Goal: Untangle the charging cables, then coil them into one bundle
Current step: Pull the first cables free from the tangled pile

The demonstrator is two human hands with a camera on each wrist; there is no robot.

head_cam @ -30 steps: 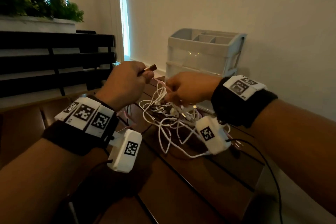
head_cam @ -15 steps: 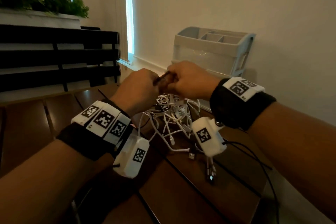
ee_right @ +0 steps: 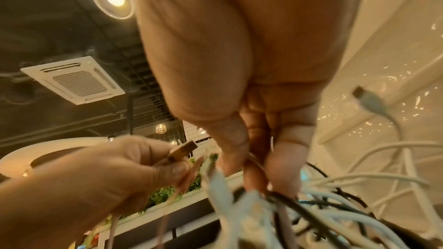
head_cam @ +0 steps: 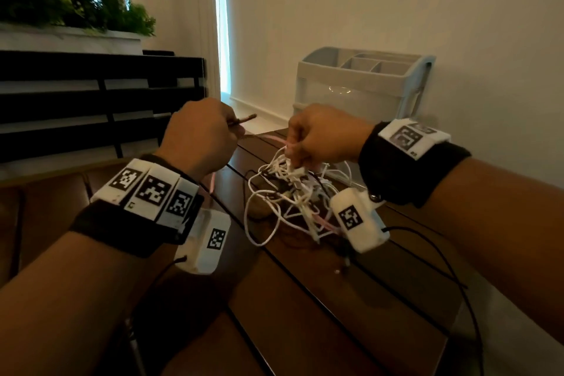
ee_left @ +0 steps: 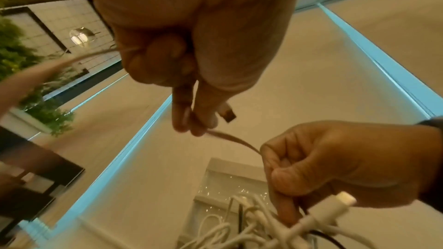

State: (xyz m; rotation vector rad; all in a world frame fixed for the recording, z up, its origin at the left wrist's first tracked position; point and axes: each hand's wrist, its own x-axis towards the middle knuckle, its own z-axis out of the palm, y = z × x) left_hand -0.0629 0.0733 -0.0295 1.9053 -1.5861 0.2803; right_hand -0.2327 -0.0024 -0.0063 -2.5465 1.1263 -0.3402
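A knot of white, pink and black charging cables point(head_cam: 293, 195) hangs and lies on the brown slatted table point(head_cam: 305, 299). My left hand point(head_cam: 201, 140) pinches a pink cable point(head_cam: 268, 138) near its plug point(head_cam: 244, 119), which sticks out past the fingers. In the left wrist view that plug point(ee_left: 227, 115) shows beside the fingertips and the pink cable point(ee_left: 230, 137) runs to my right hand point(ee_left: 335, 162). My right hand point(head_cam: 320, 134) grips the top of the tangle and holds it up; in the right wrist view its fingers point(ee_right: 282, 162) close on the white and black cables point(ee_right: 323, 215).
A grey desk organiser point(head_cam: 360, 82) with compartments stands against the wall behind the tangle. A dark slatted bench point(head_cam: 100, 94) and a planter with greenery point(head_cam: 70, 3) are at the left. Thin black wires point(head_cam: 442, 259) from the wrist cameras trail over the table's right side.
My hands were together half a second ago and have moved apart. The left hand has drawn the pink cable's plug end out to the left, and the tangle has sunk a little.
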